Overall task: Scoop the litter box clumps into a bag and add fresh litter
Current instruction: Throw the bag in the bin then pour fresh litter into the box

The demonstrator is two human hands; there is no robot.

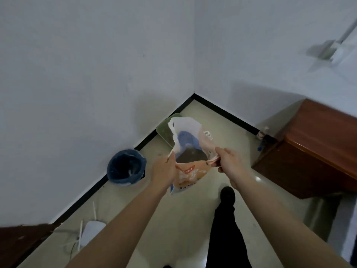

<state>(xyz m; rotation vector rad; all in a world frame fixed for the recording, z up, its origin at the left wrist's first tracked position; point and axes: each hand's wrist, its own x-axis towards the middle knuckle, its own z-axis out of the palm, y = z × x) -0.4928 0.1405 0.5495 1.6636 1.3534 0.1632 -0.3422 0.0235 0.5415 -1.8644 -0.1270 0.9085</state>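
I hold a thin plastic bag (188, 171), translucent white on top with orange print below, spread open in the air above the floor. My left hand (164, 168) pinches its left edge and my right hand (229, 161) grips its right edge. Through the bag shows a blue rounded shape, and behind it a green litter box (164, 128) sits in the room's corner. A white slotted scoop (208, 134) pokes out just right of the bag. The box's contents are hidden by the bag.
A blue-lined round bin (126, 167) stands against the left wall. A brown wooden cabinet (316, 149) fills the right side. A white router with antennas (90, 235) lies on the floor at lower left. My dark-trousered leg and shoe (228, 196) stand below the bag.
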